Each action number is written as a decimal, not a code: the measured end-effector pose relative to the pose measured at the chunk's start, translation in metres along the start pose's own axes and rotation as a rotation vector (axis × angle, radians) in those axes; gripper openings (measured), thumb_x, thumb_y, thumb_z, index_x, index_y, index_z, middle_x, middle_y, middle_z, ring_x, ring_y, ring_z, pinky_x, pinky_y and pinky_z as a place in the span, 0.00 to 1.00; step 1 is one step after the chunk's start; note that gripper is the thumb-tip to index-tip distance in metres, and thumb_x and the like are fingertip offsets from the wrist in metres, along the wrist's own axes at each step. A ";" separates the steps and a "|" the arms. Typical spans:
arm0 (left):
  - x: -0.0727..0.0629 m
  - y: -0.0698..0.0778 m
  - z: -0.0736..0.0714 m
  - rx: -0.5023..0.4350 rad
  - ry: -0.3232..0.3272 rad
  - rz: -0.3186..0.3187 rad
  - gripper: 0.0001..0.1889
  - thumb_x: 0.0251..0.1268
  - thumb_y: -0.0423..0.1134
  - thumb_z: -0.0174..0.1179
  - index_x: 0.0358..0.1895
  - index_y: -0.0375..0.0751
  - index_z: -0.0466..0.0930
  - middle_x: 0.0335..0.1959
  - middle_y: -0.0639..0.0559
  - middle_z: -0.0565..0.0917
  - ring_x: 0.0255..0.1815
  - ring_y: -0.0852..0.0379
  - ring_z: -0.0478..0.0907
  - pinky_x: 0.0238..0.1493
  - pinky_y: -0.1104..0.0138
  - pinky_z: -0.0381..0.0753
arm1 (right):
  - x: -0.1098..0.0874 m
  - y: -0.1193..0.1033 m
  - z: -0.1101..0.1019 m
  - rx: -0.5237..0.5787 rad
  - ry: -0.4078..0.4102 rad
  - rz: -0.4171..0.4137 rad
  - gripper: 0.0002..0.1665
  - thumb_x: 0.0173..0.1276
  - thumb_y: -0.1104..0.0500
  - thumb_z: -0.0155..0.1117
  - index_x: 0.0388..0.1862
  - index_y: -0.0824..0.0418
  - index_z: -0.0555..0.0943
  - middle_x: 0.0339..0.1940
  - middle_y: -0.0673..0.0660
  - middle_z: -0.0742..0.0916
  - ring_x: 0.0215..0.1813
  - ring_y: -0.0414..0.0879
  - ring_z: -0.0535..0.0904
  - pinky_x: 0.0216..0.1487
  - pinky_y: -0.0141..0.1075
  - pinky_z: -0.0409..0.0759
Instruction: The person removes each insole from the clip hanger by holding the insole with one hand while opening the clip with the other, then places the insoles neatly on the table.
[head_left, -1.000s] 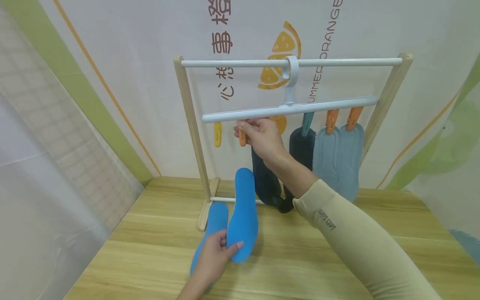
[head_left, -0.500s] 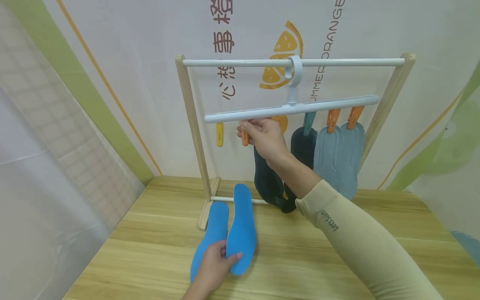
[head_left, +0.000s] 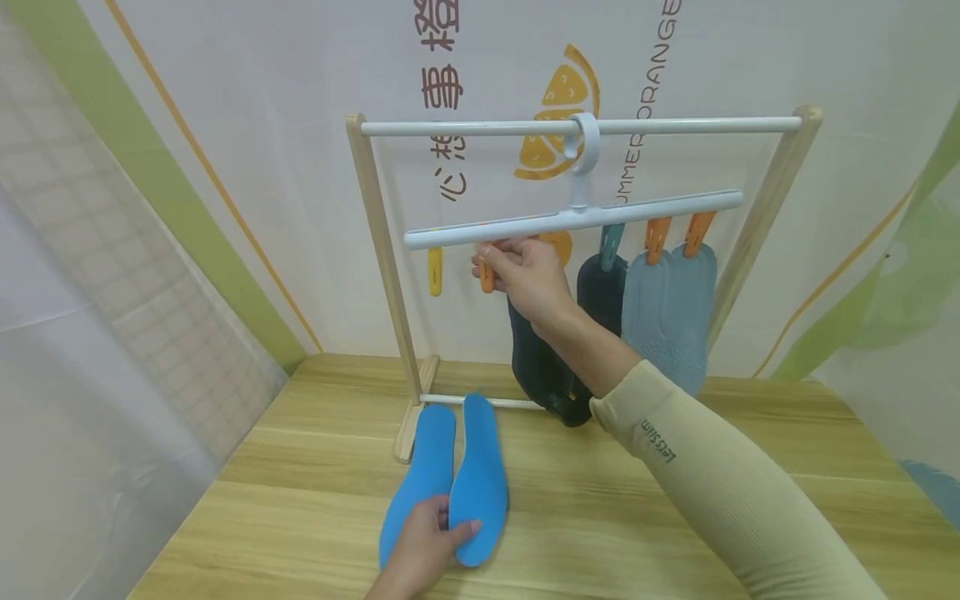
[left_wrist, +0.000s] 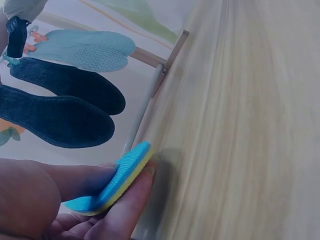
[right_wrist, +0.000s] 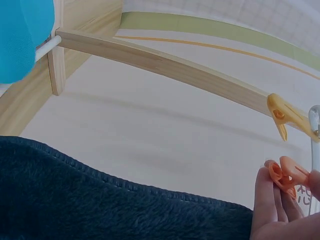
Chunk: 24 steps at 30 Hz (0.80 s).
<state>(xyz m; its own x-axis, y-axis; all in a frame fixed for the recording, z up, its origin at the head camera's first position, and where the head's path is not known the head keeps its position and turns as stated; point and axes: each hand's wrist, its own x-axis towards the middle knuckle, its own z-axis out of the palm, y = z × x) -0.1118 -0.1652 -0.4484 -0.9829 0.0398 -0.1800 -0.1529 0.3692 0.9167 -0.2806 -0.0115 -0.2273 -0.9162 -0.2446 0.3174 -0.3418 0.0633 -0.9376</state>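
My left hand point(head_left: 422, 542) pinches the wide end of a blue insole point(head_left: 480, 467) between thumb and fingers; its yellow underside edge shows in the left wrist view. Just left of it, a second blue insole point(head_left: 426, 450) is partly hidden behind that hand. Up at the white hanger point(head_left: 487, 227), my right hand point(head_left: 536, 279) pinches an orange clip point(right_wrist: 296, 172) near the hanger's left part. A yellow clip point(head_left: 435, 272) hangs to the left with nothing in it. Dark insoles point(head_left: 602, 292) hang right of the orange clip, partly covered by my right forearm.
Two orange clips hold pale grey-blue insoles point(head_left: 663, 312) at the hanger's right end. The hanger hooks over the white top rod point(head_left: 465, 127) of a wooden-sided rack point(head_left: 382, 242). The rack stands on a wood-grain table point(head_left: 300, 467) before a printed cloth.
My left hand has lowered the held insole, so its narrow end has dropped toward the tabletop beside the other blue one. The right hand stays at the orange clip.
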 end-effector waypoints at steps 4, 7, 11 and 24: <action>-0.001 -0.003 -0.001 -0.024 -0.017 -0.011 0.23 0.68 0.39 0.67 0.54 0.19 0.76 0.38 0.48 0.88 0.40 0.58 0.85 0.39 0.64 0.87 | 0.000 0.000 0.000 -0.008 -0.010 -0.007 0.21 0.76 0.54 0.62 0.62 0.63 0.79 0.55 0.60 0.89 0.54 0.49 0.88 0.58 0.40 0.87; -0.001 -0.005 -0.001 -0.024 -0.026 -0.023 0.22 0.68 0.39 0.67 0.53 0.21 0.78 0.37 0.48 0.88 0.39 0.58 0.84 0.38 0.65 0.87 | 0.000 0.000 0.001 -0.010 -0.013 -0.004 0.21 0.76 0.54 0.62 0.62 0.63 0.79 0.55 0.60 0.88 0.55 0.49 0.88 0.57 0.41 0.87; -0.002 -0.008 0.001 -0.064 -0.049 -0.059 0.21 0.68 0.38 0.66 0.54 0.22 0.77 0.37 0.47 0.88 0.34 0.56 0.87 0.33 0.63 0.89 | -0.001 0.001 0.000 -0.007 -0.027 -0.001 0.21 0.76 0.53 0.62 0.63 0.62 0.79 0.56 0.60 0.88 0.55 0.50 0.88 0.57 0.41 0.87; -0.008 0.002 0.004 0.088 0.000 -0.149 0.18 0.68 0.39 0.66 0.48 0.25 0.76 0.24 0.46 0.81 0.18 0.58 0.82 0.20 0.65 0.85 | 0.000 0.000 -0.005 -0.027 -0.111 0.021 0.22 0.78 0.51 0.59 0.64 0.61 0.77 0.58 0.61 0.87 0.55 0.51 0.88 0.56 0.44 0.88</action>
<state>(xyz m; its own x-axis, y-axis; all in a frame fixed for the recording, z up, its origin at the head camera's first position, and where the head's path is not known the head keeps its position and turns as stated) -0.1040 -0.1608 -0.4471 -0.9500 -0.0210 -0.3116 -0.2872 0.4505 0.8453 -0.2819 -0.0063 -0.2261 -0.8948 -0.3483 0.2792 -0.3301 0.0950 -0.9392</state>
